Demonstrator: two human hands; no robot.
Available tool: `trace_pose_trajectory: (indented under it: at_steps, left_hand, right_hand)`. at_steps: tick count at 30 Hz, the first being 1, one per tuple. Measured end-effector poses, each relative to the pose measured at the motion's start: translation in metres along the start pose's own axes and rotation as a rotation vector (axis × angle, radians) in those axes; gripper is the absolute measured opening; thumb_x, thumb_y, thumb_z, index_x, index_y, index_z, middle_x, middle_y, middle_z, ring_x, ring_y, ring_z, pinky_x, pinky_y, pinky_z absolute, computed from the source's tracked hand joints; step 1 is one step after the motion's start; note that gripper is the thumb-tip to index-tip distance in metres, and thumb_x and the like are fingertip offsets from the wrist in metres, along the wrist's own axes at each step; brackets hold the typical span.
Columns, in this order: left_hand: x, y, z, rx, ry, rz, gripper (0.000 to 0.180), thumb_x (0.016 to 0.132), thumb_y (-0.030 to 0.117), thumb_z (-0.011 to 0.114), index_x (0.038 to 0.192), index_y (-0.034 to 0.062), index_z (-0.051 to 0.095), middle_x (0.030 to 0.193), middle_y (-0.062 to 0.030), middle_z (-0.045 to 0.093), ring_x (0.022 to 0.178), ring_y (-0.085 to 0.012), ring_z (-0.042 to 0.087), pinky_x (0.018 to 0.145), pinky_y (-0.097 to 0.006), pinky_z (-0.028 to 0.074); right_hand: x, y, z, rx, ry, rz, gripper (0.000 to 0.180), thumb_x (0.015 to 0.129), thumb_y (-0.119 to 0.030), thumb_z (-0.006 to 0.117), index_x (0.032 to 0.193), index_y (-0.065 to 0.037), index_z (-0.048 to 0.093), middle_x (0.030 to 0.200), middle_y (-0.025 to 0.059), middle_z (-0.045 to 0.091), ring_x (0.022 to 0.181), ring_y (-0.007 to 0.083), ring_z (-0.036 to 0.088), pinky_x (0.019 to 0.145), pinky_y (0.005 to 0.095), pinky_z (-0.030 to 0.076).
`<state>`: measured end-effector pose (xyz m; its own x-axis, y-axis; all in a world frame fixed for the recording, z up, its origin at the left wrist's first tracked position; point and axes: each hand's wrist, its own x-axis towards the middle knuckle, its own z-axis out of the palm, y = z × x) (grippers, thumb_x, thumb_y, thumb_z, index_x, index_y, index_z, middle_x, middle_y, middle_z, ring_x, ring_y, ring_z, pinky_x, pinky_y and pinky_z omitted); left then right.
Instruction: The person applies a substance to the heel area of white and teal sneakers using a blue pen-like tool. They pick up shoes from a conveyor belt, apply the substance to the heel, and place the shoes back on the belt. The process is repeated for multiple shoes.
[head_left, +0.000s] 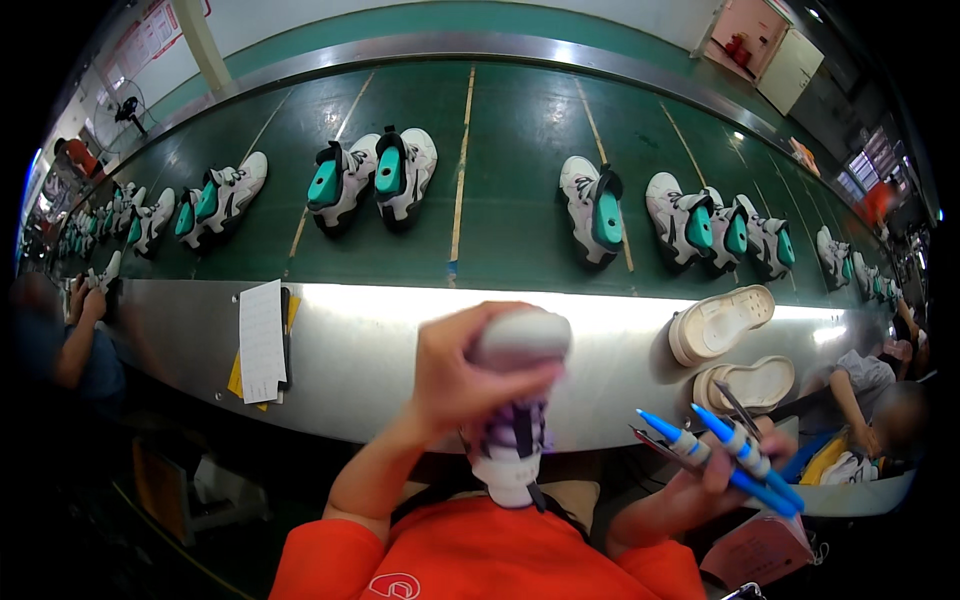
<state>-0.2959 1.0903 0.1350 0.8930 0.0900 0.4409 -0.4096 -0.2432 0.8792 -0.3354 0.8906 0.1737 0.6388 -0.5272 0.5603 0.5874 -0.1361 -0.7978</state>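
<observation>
My left hand is wrapped round a white and purple sneaker, held over the bench's near edge. One end of the sneaker points up and is smeared by motion; dark laces show below my thumb. At the right, my right hand grips several pens. Two are blue pens with grey grips, and darker thin tools with pointed tips lie among them. The right hand stays apart from the sneaker. Beyond it, two cream shoe soles rest on the metal bench, one in front of the other.
A green conveyor belt runs behind the metal bench, carrying white and black sneakers with teal inserts. Paper sheets lie on the bench at left. Other people sit at both sides; a pink booklet is at lower right.
</observation>
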Motion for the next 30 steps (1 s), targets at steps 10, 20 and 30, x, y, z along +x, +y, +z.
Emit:
trace_pose_trajectory:
  at_steps: [10, 20, 30]
  left_hand:
    - [0.010, -0.144, -0.024, 0.574, -0.157, -0.287, 0.061, 0.072, 0.048, 0.065, 0.104, -0.0038, 0.056, 0.116, -0.0207, 0.042, 0.111, -0.0333, 0.039, 0.096, -0.039, 0.032]
    - [-0.138, -0.057, -0.022, 0.925, -0.278, 1.079, 0.054, 0.081, 0.046, 0.053, 0.130, 0.0453, 0.031, 0.144, -0.0064, 0.018, 0.134, -0.0286, 0.016, 0.103, -0.063, 0.006]
    - [-0.125, -0.081, -0.032, 0.426, -0.278, 0.762, 0.058, 0.076, 0.023, 0.063, 0.126, 0.0379, 0.038, 0.130, -0.0128, 0.038, 0.122, -0.0325, 0.034, 0.103, -0.056, 0.020]
  right_hand:
    - [-0.028, 0.067, -0.056, 0.238, -0.361, 0.773, 0.030, 0.076, -0.007, 0.058, 0.099, -0.008, 0.040, 0.067, 0.0009, 0.046, 0.054, 0.0055, 0.046, 0.042, 0.0165, 0.035]
    - [-0.055, 0.086, -0.032, 0.354, -0.337, 0.900, 0.024, 0.090, -0.031, 0.041, 0.091, -0.008, 0.042, 0.065, 0.0006, 0.043, 0.051, 0.0050, 0.041, 0.045, 0.0186, 0.033]
    - [-0.057, 0.069, -0.024, 0.398, -0.395, 0.859, 0.025, 0.090, -0.032, 0.038, 0.085, -0.008, 0.041, 0.064, 0.0011, 0.039, 0.049, 0.0063, 0.038, 0.044, 0.0203, 0.031]
